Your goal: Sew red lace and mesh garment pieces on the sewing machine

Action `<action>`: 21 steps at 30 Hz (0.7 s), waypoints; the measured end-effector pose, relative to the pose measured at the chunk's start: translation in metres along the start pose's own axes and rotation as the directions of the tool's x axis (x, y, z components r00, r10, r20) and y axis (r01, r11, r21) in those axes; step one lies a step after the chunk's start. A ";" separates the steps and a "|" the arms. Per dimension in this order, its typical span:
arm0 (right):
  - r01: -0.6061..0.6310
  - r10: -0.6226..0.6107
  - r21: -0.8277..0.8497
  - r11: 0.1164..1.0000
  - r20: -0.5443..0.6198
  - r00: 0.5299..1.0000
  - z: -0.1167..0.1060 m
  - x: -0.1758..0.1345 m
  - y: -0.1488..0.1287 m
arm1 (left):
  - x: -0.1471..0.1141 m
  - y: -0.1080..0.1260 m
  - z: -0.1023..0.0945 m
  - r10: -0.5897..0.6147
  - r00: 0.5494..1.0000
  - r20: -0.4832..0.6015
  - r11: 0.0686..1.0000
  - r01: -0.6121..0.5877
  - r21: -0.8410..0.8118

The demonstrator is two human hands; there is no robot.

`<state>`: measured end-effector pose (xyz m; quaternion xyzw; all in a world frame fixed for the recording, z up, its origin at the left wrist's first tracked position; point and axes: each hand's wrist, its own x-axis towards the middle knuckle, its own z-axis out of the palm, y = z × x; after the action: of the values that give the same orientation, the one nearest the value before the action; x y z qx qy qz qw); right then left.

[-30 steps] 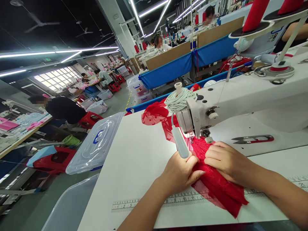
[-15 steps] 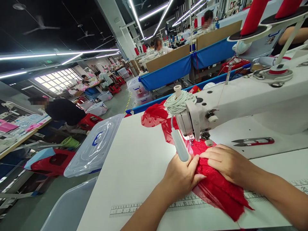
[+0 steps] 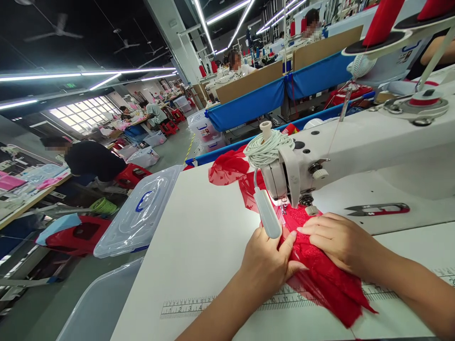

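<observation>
Lidded translucent bin [image 3: 138,222], contents indistinct, beside white tabletop [image 3: 199,227]; wide stretch between left edge and left hand [image 3: 265,258]. It and right hand [image 3: 341,241] on red lace fabric [image 3: 327,279], at presser foot [image 3: 283,210]; gripping, cannot tell.

Spread on white sewing table [image 3: 199,237], bunched right of centre and trailing toward near edge: red lace fabric [image 3: 330,274]. Printed along near side, left to right, and partly covered by cloth: ruler scale [image 3: 185,308]. Standing at right: white sewing machine [image 3: 384,142]. Resting on its flat bed [image 3: 423,215], blades toward left: red-handled thread snips [image 3: 380,209]. Lying farther off, left of machine, in loose folds: sheer red fabric [image 3: 229,168]; hard to tell whether joined to nearer lace. Stacked on grey floor [image 3: 170,154], beyond table's far edge: clear boxes [image 3: 206,127].
</observation>
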<state>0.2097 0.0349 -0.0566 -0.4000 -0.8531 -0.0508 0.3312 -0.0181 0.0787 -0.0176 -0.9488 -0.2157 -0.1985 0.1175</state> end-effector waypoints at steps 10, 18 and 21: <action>0.008 -0.008 0.000 1.000 0.008 1.000 0.000 -0.002 0.001 | -0.003 -0.001 0.004 0.024 0.999 0.049 0.999 -0.025 0.023; 0.018 -0.019 -0.017 1.000 -0.013 1.000 0.001 0.001 0.005 | -0.002 -0.001 0.006 -0.011 0.998 0.057 1.000 0.010 0.021; 0.032 -0.032 -0.028 0.999 -0.013 0.999 0.001 0.003 0.007 | -0.004 -0.002 0.010 -0.025 0.999 0.040 0.999 0.023 0.028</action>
<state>0.2129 0.0419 -0.0572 -0.3906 -0.8563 -0.0708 0.3305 -0.0187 0.0819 -0.0276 -0.9483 -0.2321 -0.1778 0.1237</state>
